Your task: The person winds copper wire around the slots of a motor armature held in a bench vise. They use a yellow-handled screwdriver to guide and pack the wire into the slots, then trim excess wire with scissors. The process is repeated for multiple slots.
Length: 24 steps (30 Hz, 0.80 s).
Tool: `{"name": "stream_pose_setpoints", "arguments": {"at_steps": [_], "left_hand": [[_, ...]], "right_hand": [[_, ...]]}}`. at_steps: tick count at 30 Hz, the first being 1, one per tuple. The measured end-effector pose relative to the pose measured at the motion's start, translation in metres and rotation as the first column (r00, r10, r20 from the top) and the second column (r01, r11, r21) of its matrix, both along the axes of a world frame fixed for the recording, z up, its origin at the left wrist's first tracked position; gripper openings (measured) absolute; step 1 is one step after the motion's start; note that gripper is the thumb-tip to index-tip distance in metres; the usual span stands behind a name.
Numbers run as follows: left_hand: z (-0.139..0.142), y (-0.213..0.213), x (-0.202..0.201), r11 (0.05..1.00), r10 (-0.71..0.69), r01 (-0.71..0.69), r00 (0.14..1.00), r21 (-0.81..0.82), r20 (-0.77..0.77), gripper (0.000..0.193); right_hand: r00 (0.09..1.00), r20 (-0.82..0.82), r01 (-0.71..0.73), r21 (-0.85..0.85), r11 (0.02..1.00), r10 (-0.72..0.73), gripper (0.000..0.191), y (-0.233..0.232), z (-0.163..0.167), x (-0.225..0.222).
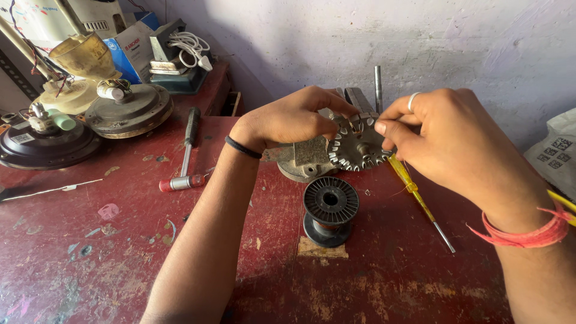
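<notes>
Nearest the viewer, a black spool (pixel 330 210) of copper wire stood upright on the worn red table (pixel 90 258), at 6 o'clock from the work. Just beyond it, the toothed metal core (pixel 358 144) was held tilted above the table, in front of a grey metal block (pixel 306 157). The left hand (pixel 294 117) was closed on the core's rim at 9 o'clock; the right hand (pixel 444 135) pinched at its 3 o'clock edge, fingertips together, apparently on fine wire too thin to confirm. Good practice would be a steady core, taut wire, and each turn seated fully in its slot. A yellow screwdriver (pixel 414 192) lay at 4 o'clock, a hammer (pixel 187 153) at 9 o'clock, fan motor housings (pixel 129 111) farther at 10 o'clock.
</notes>
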State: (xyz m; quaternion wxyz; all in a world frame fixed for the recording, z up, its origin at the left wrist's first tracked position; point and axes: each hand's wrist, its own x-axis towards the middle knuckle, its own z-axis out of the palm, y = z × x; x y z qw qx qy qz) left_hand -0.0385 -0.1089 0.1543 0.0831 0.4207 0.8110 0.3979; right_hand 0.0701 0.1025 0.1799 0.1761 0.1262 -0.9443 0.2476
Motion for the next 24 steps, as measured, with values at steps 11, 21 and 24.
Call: {"name": "stream_pose_setpoints", "arguments": {"at_steps": [11,21,24], "left_hand": [[-0.002,-0.002,-0.002,0.999,-0.03,0.03,0.999,-0.032,-0.025,0.055],[-0.004,-0.002,-0.005,0.997,-0.067,0.069,0.993,0.017,-0.097,0.051],[-0.004,-0.002,-0.004,0.998,-0.057,0.059,0.997,0.023,-0.059,0.05]], "right_hand": [[0.981,0.13,0.122,0.185,0.975,-0.147,0.022,-0.008,0.008,0.009],[0.946,0.246,0.118,0.344,0.932,-0.211,0.018,-0.011,0.01,0.011],[0.933,0.268,0.11,0.419,0.901,-0.238,0.018,-0.011,0.011,0.011]]}}
